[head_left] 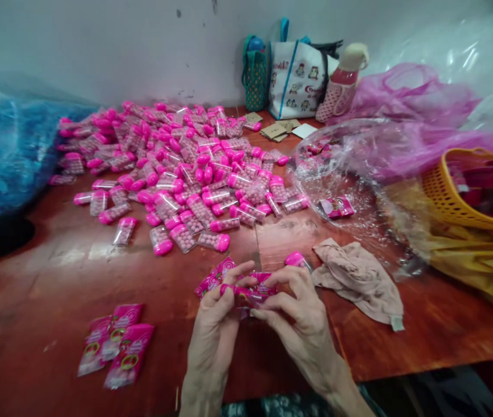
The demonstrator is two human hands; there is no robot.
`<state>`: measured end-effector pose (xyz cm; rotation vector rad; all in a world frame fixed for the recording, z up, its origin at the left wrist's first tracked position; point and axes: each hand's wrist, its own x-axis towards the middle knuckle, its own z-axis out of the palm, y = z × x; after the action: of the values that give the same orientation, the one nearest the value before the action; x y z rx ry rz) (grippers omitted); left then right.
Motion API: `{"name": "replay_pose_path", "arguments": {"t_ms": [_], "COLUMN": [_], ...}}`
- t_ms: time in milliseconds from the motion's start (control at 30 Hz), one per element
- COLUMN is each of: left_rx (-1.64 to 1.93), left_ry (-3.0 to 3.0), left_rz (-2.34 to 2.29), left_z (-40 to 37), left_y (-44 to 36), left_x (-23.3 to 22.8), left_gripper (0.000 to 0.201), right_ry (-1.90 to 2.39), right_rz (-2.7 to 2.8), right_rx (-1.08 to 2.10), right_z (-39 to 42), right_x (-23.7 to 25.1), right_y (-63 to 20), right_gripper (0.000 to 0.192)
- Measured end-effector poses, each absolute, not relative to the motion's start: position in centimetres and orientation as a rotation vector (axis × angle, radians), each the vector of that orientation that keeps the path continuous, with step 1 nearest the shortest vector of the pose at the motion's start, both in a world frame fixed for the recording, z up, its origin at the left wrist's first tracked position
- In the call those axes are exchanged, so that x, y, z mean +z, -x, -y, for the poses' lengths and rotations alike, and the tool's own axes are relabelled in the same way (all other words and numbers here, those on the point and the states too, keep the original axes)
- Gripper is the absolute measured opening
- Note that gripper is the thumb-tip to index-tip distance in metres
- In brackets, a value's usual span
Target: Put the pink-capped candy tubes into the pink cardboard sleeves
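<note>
My left hand point(216, 324) and my right hand point(297, 315) meet over the near middle of the red-brown table point(46, 272). Both pinch one pink printed packet point(246, 292) with a pink-capped candy tube at its mouth. A second pink-capped tube point(297, 259) lies just beyond my right hand. A big heap of clear tubes with pink caps and pink candies point(181, 168) covers the far middle. Three filled pink packets point(116, 344) lie flat at the near left.
A beige cloth point(359, 281) lies right of my hands. Clear plastic sheeting point(350, 174) and a yellow basket point(455, 197) of red packs fill the right side. Blue plastic bags point(3, 150) sit at left. Tote bags point(294, 78) stand against the wall.
</note>
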<state>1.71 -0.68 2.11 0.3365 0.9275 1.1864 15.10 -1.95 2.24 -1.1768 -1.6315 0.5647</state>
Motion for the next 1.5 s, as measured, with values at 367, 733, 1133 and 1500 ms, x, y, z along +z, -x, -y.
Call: {"name": "replay_pose_path", "arguments": {"t_ms": [367,733,1133,1500], "left_rx": [1.279,1.398,1.571,1.536], "left_ry": [-0.447,-0.119,-0.101,-0.168], "left_rz": [-1.17,-1.158,-1.28,-1.229], "left_z": [0.7,-0.4,-0.4,-0.2], "left_y": [-2.0,-2.8,-3.0,-4.4], "left_x": [1.8,1.4,1.6,1.9], "left_gripper": [0.016,0.024,0.012,0.022], "right_ry": [1.112,1.507,1.713,1.561], "right_rz": [1.62,1.584,1.182,1.165], "right_rx": [0.553,0.259,0.806,1.047], "right_z": [1.9,2.0,3.1,3.4], "right_x": [1.7,0.3,1.8,2.7], "right_y": [-13.8,-16.9,-17.5,-15.2], "right_gripper": [0.031,0.02,0.02,0.012]}}
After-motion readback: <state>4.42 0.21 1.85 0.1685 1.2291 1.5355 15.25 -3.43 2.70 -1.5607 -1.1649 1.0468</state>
